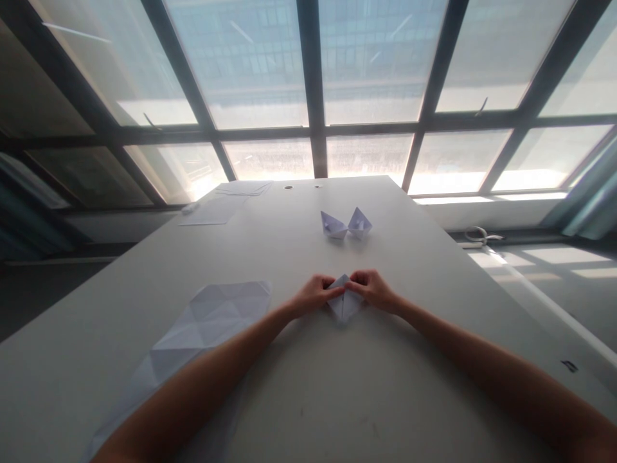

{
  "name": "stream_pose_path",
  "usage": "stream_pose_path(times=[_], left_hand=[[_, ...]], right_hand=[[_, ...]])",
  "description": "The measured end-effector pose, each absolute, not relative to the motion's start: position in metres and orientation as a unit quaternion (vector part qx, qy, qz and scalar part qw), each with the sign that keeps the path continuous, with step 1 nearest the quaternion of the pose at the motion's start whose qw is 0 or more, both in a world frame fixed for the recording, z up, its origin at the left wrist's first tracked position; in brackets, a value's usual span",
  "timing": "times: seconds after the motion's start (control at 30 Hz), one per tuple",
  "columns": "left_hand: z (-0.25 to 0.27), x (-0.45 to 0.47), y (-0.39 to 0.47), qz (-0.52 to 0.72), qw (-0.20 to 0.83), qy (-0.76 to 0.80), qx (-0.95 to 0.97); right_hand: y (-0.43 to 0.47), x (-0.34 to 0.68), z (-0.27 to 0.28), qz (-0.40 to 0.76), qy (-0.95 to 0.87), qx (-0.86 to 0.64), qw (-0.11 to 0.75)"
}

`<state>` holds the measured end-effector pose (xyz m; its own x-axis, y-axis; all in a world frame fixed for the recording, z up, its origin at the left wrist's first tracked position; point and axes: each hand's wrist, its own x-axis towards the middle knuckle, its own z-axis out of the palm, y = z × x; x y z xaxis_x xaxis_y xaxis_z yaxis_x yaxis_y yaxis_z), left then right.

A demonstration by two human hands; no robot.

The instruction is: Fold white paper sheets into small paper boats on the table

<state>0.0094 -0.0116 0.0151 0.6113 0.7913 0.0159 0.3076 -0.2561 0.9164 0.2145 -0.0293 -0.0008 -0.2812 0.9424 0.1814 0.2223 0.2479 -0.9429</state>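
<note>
A small white sheet of paper folded into a diamond is held just above or on the table, one corner pointing toward me. My left hand pinches its left upper edge between thumb and fingers. On the opposite edge, my right hand has a similar pinch, the two thumbs close together near the top corner. A crease or slit runs down the middle of the diamond. Beyond my hands stand two folded paper boats, one on the left and one on the right, nearly touching.
A large creased paper sheet lies to the left, partly under my left forearm. Flat white sheets rest at the table's far left. The white table reaches toward the windows. A coiled cable is beyond its right edge.
</note>
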Motion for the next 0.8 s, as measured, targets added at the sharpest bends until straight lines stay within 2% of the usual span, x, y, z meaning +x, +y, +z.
stream_pose_path(times=[0.6, 0.8], left_hand=[[0.0099, 0.0108, -0.0098, 0.254, 0.511, 0.364, 0.736], [0.0146, 0.0118, -0.0104, 0.238, 0.515, 0.355, 0.743]], right_hand=[[-0.0275, 0.2157, -0.0039, 0.431, -0.688, -0.426, 0.4], [-0.0279, 0.2156, -0.0066, 0.419, -0.673, -0.439, 0.423]])
